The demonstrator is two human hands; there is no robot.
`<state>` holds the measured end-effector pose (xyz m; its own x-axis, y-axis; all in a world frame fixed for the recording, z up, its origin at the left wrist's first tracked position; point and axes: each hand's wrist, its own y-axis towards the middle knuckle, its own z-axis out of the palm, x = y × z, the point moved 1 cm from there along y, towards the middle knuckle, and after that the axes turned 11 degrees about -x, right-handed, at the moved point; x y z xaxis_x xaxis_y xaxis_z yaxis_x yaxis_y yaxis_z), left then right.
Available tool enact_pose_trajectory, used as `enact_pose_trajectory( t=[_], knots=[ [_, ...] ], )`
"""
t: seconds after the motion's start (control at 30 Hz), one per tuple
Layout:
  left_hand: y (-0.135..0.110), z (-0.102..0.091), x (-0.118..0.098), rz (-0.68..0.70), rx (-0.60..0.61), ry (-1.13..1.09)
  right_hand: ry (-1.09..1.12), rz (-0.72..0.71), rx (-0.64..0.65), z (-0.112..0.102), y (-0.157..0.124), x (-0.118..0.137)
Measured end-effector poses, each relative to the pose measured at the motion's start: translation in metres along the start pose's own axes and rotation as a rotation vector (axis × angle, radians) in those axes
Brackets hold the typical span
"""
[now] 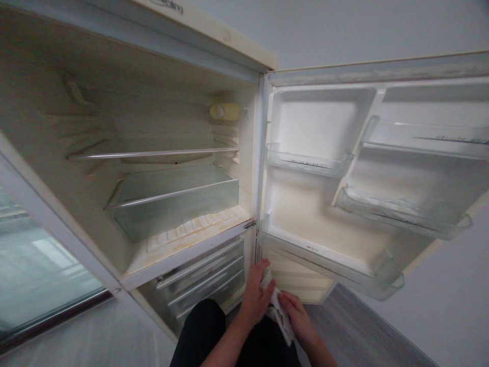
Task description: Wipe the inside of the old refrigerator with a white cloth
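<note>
Dark brand lettering (167, 5) is running along the top panel (206, 25) of the fridge, cut by the upper edge of the view; its last letters are perhaps reading "ling". A faint mark (227, 35) is showing farther along that panel. Small dark print is standing on the left upper door bin (288, 159), the right upper door bin (405, 133) and the bottom door bin (340, 270), all blurring beyond reading.

Matt cloth (281, 322), smooth, glossy plastic drawer (191, 204)
</note>
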<state>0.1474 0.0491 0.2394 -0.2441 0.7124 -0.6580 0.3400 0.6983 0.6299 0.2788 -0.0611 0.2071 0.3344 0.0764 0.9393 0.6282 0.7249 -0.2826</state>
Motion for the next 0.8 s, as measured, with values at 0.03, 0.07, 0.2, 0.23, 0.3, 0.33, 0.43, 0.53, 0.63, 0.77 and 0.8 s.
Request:
enact_pose_trajectory(
  t=[0.03, 0.07, 0.2, 0.23, 0.3, 0.33, 0.43, 0.53, 0.63, 0.77, 0.8],
  knots=[
    [-0.007, 0.005, -0.013, -0.023, 0.105, -0.093, -0.002, -0.020, 0.019, -0.001, 0.000, 0.005],
    [-0.013, 0.005, -0.023, -0.040, 0.204, -0.172, 0.008, -0.033, 0.023, 0.000, 0.001, 0.009],
    [-0.009, -0.020, -0.034, -0.155, 0.320, -0.314, 0.117, 0.036, 0.038, 0.008, 0.004, 0.015],
    [-0.005, -0.027, -0.032, -0.205, 0.307, -0.308, 0.140, 0.062, 0.057, 0.011, 0.003, 0.014],
    [0.000, -0.034, -0.026, -0.284, 0.305, -0.266, 0.153, 0.095, 0.084, 0.017, 0.003, 0.008],
    [0.001, -0.035, -0.022, -0.302, 0.313, -0.241, 0.141, 0.092, 0.096, 0.019, 0.002, 0.005],
    [0.000, -0.030, -0.015, -0.311, 0.263, -0.197, 0.037, 0.002, 0.136, 0.026, 0.003, -0.003],
    [-0.002, -0.024, -0.012, -0.335, 0.154, -0.223, -0.089, -0.216, 0.079, 0.027, 0.005, -0.003],
    [-0.004, -0.025, -0.010, -0.361, 0.120, -0.229, -0.135, -0.443, -0.132, 0.022, 0.001, 0.002],
    [-0.001, -0.036, -0.010, -0.303, 0.131, 0.014, -0.288, -0.728, -0.054, 0.024, -0.020, 0.003],
    [0.001, -0.040, -0.010, -0.268, 0.165, 0.118, -0.350, -0.747, 0.051, 0.030, -0.025, 0.000]
  ],
)
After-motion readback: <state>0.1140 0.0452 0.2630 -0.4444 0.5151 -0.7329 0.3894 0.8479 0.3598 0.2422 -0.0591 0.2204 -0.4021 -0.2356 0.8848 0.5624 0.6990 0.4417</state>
